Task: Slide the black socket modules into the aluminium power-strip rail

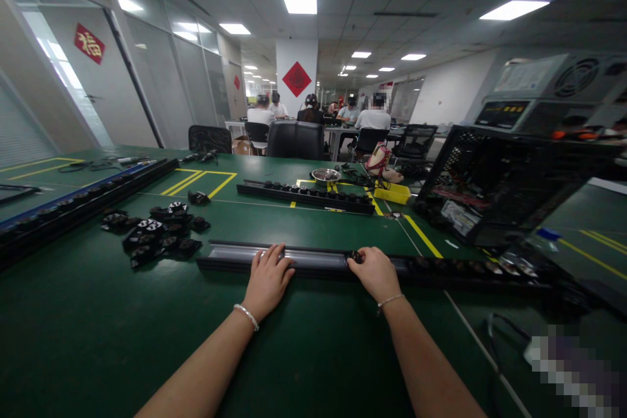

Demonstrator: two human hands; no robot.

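A long black rail (313, 262) with a pale inner channel lies across the green table in front of me. My left hand (269, 276) rests on its left half, fingers spread, holding nothing. At the rail's middle my right hand (376, 274) pinches a small black part (356, 257) over the channel; the fingers partly hide it. Several dark round parts (455, 266) sit in a row in the rail's right section. To the left of the rail is a pile of loose black parts (159, 232).
A second filled rail (306, 196) lies farther back, near a metal bowl (326, 175) and a yellow tray (392, 193). Another long rail (88, 199) is at left. An open computer case (480, 189) stands at right. People (373, 119) sit in the background.
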